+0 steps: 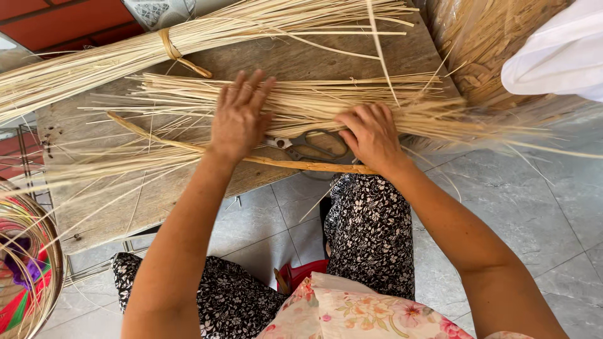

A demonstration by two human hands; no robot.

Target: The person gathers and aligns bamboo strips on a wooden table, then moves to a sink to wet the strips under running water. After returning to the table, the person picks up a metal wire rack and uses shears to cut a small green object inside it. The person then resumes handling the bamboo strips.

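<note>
1. Nearest the camera, at the bottom edge, a floral shirt and knees in black flowered trousers over a grey tiled floor
2. Both forearms reach up the frame to a worn wooden board
3. The left hand, centre left, lies flat, palm down, fingers spread and straight on a loose layer of pale straws; it presses, nothing clasped
4. The right hand, just right of centre, rests on the same straws with fingers curled down over them; whether it grips any I cannot tell
5. The straws lie across the middle of the board, their ends running off its right edge
6. Scissors lie between the hands, handles partly under the right hand
7. A long cane runs slantwise under the left wrist
8. A tied bundle crosses the upper left, cut off by the frame
9. A woven basket at lower left and white cloth at upper right are only partly in view
</note>
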